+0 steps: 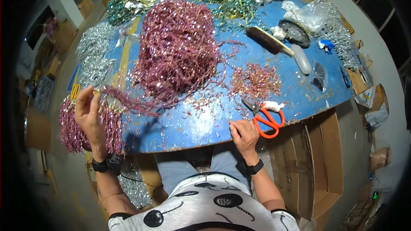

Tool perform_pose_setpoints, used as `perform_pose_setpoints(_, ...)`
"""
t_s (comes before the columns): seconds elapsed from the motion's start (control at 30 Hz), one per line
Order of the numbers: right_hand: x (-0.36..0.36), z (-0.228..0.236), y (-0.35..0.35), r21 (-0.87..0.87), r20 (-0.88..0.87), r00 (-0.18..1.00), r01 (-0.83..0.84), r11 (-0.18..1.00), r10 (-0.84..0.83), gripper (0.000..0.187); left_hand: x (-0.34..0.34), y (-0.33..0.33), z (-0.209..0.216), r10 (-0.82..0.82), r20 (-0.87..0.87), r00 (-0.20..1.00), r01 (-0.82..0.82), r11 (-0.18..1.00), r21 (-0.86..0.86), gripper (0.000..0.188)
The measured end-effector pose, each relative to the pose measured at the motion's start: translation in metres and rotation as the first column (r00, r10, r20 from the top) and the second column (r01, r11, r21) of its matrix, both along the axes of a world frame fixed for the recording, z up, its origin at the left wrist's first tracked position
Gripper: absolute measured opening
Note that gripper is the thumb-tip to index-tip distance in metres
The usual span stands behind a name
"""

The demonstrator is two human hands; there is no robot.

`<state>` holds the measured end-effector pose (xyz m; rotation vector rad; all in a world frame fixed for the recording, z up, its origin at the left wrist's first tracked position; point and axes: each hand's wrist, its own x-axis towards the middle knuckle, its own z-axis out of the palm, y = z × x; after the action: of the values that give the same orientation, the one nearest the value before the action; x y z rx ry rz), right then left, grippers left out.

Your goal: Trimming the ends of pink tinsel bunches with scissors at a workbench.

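Note:
My left hand [89, 113] is raised over the table's left edge, its fingertips pinched on the gathered end of a pink tinsel strand bundle [124, 97]. The bundle trails right toward a large shiny pink tinsel heap [177, 47]. Beneath that hand, finished-looking pink tinsel bunches [112, 129] hang over the table edge. My right hand [245, 136] rests closed at the front edge; whether anything is between its fingers is too small to tell. Just right of it lie orange-handled scissors [272, 124], blades pointing up-left, apart from my grip.
The blue table [201, 124] also carries pink clippings [257, 79], silver tinsel [94, 51], green tinsel [235, 4], a brush [267, 41], a black oval dish [295, 33] and a clear bottle [302, 60]. Cardboard boxes [299, 158] stand below the front right edge.

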<state>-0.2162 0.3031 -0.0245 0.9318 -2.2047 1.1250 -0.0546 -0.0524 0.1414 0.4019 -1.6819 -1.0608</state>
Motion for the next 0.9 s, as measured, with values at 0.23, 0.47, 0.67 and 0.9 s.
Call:
perform_pose_setpoints(0.23, -0.001, 0.007, 0.000, 0.025, 0.064, 0.998, -0.027, 0.999, 0.025, 0.014, -0.001, 0.008, -0.014, -0.209, -0.056, 0.976, 0.205, 0.977, -0.064, 0.014)
perform_pose_setpoints(0.47, 0.001, 0.015, 0.000, 0.054, 0.206, 0.977, -0.066, 0.996, 0.054, 0.015, 0.003, 0.029, 0.010, 0.029, -0.219, 0.975, -0.046, 0.996, -0.075, 0.010)
perform_pose_setpoints(0.67, 0.017, 0.055, -0.013, 0.008, 0.399, 0.884, -0.269, 0.963, 0.244, 0.029, 0.006, 0.049, -0.004, -0.214, -0.006, 0.977, 0.214, 0.977, -0.011, 0.015)
perform_pose_setpoints(0.9, 0.028, 0.095, -0.102, -0.225, 0.412, 0.526, -0.733, 0.642, 0.744, 0.061, -0.003, 0.097, -0.044, -0.674, 0.256, 0.693, 0.684, 0.727, 0.062, 0.016)
